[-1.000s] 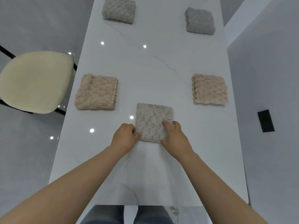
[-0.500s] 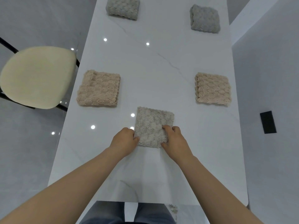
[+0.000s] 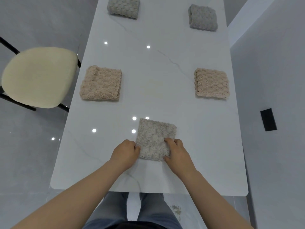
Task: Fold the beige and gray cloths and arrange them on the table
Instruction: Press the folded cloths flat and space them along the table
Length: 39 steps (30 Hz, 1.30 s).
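Three gray cloths [image 3: 156,139] [image 3: 123,7] [image 3: 203,18] — two beige cloths [image 3: 101,83] [image 3: 212,83]

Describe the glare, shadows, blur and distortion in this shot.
Head view: small bright ceiling-light reflections dot the glossy table, several of them just left of the near cloth; shadows are faint and soft under even light; the wide-angle lens makes the table's sides converge toward the far end; the chair at the left edge looks slightly soft, while the near cloth's texture reads clearly.

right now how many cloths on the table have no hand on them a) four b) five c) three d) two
a: left beige cloth, right beige cloth, far-left gray cloth and far-right gray cloth lie untouched; left hand and right hand grip the near cloth.
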Motion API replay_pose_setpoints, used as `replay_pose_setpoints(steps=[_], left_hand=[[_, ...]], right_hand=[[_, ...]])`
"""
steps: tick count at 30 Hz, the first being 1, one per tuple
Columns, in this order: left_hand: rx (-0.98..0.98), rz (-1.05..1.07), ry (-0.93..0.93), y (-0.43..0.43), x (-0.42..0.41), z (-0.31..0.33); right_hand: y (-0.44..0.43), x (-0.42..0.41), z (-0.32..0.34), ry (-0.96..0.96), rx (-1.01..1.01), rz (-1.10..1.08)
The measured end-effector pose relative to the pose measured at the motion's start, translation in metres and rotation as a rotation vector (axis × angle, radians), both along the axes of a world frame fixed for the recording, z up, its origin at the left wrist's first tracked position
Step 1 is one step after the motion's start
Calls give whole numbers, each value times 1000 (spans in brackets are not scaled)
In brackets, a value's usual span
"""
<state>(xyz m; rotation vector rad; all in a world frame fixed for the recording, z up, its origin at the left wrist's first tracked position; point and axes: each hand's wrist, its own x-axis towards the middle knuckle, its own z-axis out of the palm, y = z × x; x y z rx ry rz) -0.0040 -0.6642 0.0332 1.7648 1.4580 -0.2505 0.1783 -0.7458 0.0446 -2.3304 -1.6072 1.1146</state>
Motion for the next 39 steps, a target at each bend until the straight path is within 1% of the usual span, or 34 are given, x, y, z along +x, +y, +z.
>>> replay_pose_setpoints(steps=[6, 11, 24, 26, 28, 31, 33, 35, 39], left_hand=[[-37, 27, -20, -17, -5, 0], [-48, 8, 24, -25, -7, 0], [-56, 3, 56, -33, -8, -3], [-44, 15, 68, -34, -9, -3], [7, 54, 66, -31, -9, -3], [90, 166, -19, -24, -8, -2], [124, 216, -99, -22, -5, -1], [134, 231, -161, -21, -1, -1], [128, 209, -217, -26, 4, -2]], right_hand=[[-19, -6, -1, 16, 2, -7], [-28, -10, 0, 28, -4, -4], [-38, -13, 0, 25, 3, -1], [-40, -11, 2, 29, 12, -7], [-38, -10, 3, 28, 38, -40], [-33, -6, 5, 31, 81, -123], [-30, -4, 5, 38, 88, -129], [-31, -3, 4, 69, 88, -115], [-33, -2, 3, 91, 79, -69]])
